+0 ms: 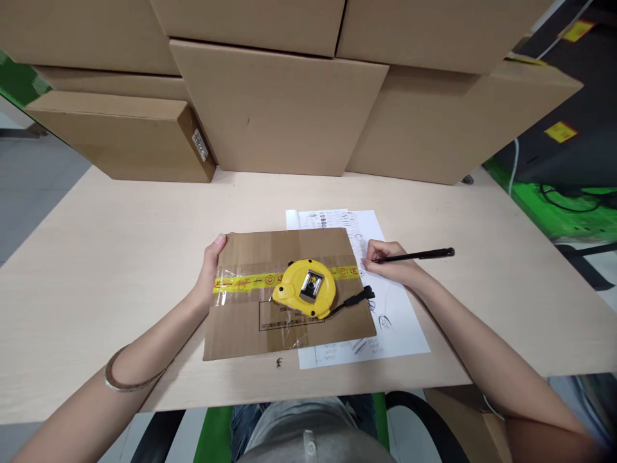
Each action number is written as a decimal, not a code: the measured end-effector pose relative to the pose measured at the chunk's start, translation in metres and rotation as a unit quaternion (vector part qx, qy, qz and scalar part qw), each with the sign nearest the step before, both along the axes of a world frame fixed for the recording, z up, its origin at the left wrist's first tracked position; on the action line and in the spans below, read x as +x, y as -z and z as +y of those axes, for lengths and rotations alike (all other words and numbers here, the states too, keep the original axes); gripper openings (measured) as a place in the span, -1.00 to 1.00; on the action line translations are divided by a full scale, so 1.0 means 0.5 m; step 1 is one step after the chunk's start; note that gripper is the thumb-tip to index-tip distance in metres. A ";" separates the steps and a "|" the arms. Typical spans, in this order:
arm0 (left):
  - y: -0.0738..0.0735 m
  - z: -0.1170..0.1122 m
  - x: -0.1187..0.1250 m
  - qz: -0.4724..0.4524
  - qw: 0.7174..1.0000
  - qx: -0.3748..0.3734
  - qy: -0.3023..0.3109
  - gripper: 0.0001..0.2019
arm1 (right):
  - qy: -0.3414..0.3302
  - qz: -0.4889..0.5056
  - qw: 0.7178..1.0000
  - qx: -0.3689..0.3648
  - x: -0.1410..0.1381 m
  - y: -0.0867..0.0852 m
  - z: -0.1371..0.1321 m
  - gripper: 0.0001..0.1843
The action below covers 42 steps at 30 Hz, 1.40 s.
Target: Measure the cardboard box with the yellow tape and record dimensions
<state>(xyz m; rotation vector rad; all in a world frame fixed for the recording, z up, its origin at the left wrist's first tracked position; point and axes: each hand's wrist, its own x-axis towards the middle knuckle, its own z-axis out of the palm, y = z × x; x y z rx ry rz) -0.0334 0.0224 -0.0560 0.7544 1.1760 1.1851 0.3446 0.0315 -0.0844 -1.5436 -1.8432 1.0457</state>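
Observation:
My left hand (210, 265) grips the left edge of a flat cardboard box (260, 251), thumb near its upper corner and the other fingers hidden. Yellow printed tape runs across the box's top. A yellow tape measure (295, 289) with a black wrist strap lies on the box, touched by neither hand. In my right hand (389, 258), closed fingers hold a black pen (429, 254), its back end pointing right. That hand rests on a sheet of paper (400, 334) with print and pen drawings, partly covered by the box. Where the pen's tip is, I cannot make out.
Large cardboard boxes (274, 109) are stacked along the back of the pale table (120, 257). A smaller box (135, 145) with a white label stands at the back left. Dark equipment with yellow stickers (560, 132) is beyond the right edge.

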 end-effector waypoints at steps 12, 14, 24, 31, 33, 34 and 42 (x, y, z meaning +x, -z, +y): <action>-0.002 0.001 0.001 0.021 1.000 0.003 -0.013 -0.59 | -0.009 -0.052 0.999 -0.006 -0.009 -0.013 -0.004 -0.47; -0.003 0.001 0.002 0.018 1.000 0.001 -0.012 -0.60 | -0.002 -0.084 0.996 -0.006 -0.009 -0.018 -0.008 -0.40; -0.010 0.002 0.008 0.028 0.999 0.022 -0.022 -0.62 | 0.046 -0.280 0.959 0.027 -0.014 -0.039 -0.028 -0.32; -0.015 -0.008 0.007 -0.021 0.999 -0.023 0.016 -0.59 | 0.084 -0.305 0.947 0.051 -0.031 -0.092 -0.048 -0.41; -0.011 -0.008 0.007 -0.023 0.999 -0.019 0.027 -0.58 | 0.117 -0.268 0.948 0.122 -0.045 -0.133 -0.057 -0.50; -0.008 -0.006 0.007 -0.020 0.999 -0.013 0.027 -0.58 | 0.121 -0.239 0.949 0.166 -0.057 -0.156 -0.062 -0.54; -0.040 -0.007 -0.027 0.103 0.972 0.209 -0.024 -0.67 | -0.117 -0.196 0.940 0.255 -0.208 -0.246 -0.105 -0.22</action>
